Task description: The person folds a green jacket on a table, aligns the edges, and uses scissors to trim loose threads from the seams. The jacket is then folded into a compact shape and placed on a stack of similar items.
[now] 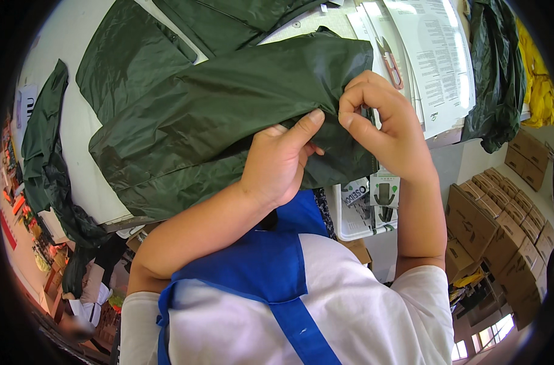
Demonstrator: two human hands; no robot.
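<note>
A dark green rainwear garment (210,100) of thin shiny fabric lies across the table in front of me, its near part hanging over the edge. My left hand (280,152) is closed on a fold of it, thumb on top and fingers tucked under the cloth. A short way to the right, my right hand (377,118) pinches the same garment near its right end, thumb against curled forefinger. The cloth puckers between both hands. What lies under the fingertips is hidden. Thread snips (391,67) with red handles rest just beyond my right hand.
Printed sheets (435,61) cover the table's far right, beside another dark green garment (496,73). More green pieces (131,61) lie behind and at the left (46,146). A white tray (356,222) with printed cards sits below the table edge. Cardboard boxes (471,225) are stacked at right.
</note>
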